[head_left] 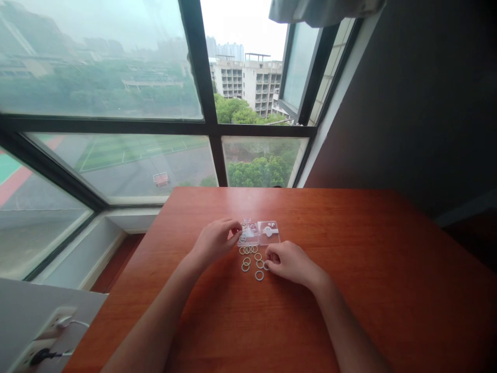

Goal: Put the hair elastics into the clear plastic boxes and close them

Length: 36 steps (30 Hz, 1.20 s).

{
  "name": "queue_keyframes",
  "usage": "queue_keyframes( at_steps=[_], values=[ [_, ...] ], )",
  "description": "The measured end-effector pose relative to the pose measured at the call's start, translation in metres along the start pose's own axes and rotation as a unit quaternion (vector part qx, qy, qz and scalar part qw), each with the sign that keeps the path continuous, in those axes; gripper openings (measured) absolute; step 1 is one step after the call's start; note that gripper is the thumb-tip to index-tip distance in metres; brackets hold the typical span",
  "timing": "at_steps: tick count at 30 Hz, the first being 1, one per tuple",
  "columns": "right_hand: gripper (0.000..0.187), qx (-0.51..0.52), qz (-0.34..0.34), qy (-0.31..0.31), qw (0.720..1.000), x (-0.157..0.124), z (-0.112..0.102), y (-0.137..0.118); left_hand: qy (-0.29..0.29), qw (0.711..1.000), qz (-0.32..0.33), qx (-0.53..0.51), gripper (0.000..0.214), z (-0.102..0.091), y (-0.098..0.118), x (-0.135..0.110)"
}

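At the near edge, two bare forearms reach over a reddish-brown wooden table (pixel 349 228); at lower left, wall sockets (pixel 58 320) hold plugs. Nearest among the loose pale rings is a single ring (pixel 259 280) lying flat. Just beyond it, the right hand (pixel 289 262) has curled fingers, tips at the rightmost ring (pixel 265 269); whether they grip it cannot be told. Other rings lie left of this hand, several overlapping, up to the front of a clear plastic box (pixel 253 241). The left hand (pixel 217 237) is at the box's left side, thumb and forefinger drawn close together; whether anything is between them cannot be told. More rings lie inside the box. Its transparent lid (pixel 275 240), bearing white marks, lies open to the right. Beyond stand the dark-framed window (pixel 212 128), trees (pixel 258 172) and a pale multi-storey building (pixel 252 77).
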State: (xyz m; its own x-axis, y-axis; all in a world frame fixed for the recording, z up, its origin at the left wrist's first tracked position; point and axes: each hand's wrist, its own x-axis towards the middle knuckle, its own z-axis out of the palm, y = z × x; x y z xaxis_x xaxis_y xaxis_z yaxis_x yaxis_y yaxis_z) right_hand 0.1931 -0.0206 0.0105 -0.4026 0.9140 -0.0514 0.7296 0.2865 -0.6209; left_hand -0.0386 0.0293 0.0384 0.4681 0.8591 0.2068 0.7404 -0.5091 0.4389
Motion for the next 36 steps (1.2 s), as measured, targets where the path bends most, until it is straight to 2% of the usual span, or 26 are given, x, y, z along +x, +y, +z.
queue_keyframes(
  at_steps=[7, 11, 16, 24, 30, 36],
  values=[
    [0.006, 0.030, -0.032, 0.134, 0.990, 0.007, 0.000, -0.002, -0.041, 0.990, 0.045, -0.128, 0.014, 0.011, 0.017, 0.000],
    [0.007, 0.055, -0.055, 0.175, 0.981, 0.008, 0.003, -0.003, -0.064, 0.979, 0.058, -0.183, 0.012, 0.014, 0.027, -0.001],
    [0.005, 0.065, -0.067, 0.197, 0.976, 0.007, 0.003, -0.004, -0.063, 0.973, 0.055, -0.214, 0.011, 0.014, 0.030, -0.001],
    [0.004, 0.037, -0.047, 0.165, 0.984, 0.008, 0.002, -0.002, -0.030, 0.992, 0.024, -0.120, 0.012, 0.005, 0.014, 0.000],
    [0.006, 0.020, -0.033, 0.110, 0.993, 0.006, 0.001, -0.003, -0.023, 1.000, 0.000, 0.002, 0.013, -0.002, 0.000, -0.002],
    [0.010, 0.003, -0.005, 0.026, 1.000, 0.003, 0.002, -0.004, -0.028, 0.999, -0.006, 0.040, 0.014, -0.002, 0.000, -0.002]
  ],
)
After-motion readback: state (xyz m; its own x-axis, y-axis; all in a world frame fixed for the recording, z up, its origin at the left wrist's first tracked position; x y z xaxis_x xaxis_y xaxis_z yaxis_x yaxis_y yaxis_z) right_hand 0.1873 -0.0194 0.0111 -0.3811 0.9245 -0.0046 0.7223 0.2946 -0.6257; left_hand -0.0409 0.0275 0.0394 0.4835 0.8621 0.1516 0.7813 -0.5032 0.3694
